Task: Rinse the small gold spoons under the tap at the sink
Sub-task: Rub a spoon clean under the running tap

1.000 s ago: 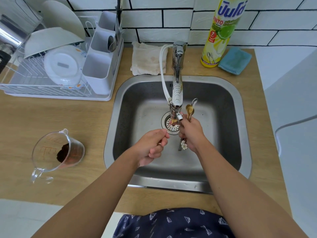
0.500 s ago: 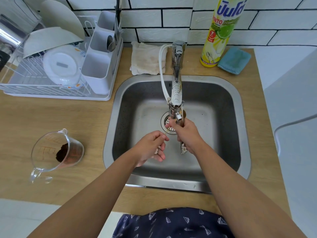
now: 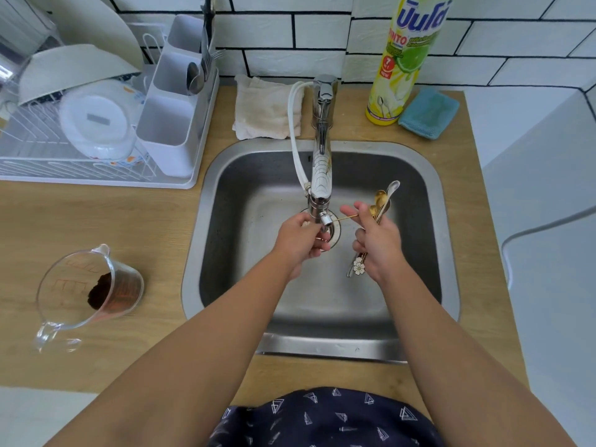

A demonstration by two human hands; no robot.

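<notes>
We see L hand (image 3: 301,241) curled round one thin gold spoon (image 3: 346,217) under the tap (image 3: 322,175). R hand (image 3: 375,243) grips a bunch of spoons (image 3: 380,201) over the sink (image 3: 419,175). Soap bottle (image 3: 400,69) behind, on counter (image 3: 96,221).

Surface: a light wood-grain countertop (image 3: 96,221) running against a white tiled wall.
Centre: a stainless steel sink (image 3: 448,240) is set into the countertop.
Back left: a white dish rack (image 3: 106,179) sits on the wood — its near edge just beside the sink's left rim.
Behind the sink: a folded cream cloth (image 3: 264,108) lies flat, left of the tap's base.
Back right: a yellow dish soap bottle (image 3: 403,59) stands upright, a folded blue cloth (image 3: 429,114) just beside it.
Front left: a clear measuring jug (image 3: 80,291) — brown powder inside — stands well apart from the sink.
</notes>
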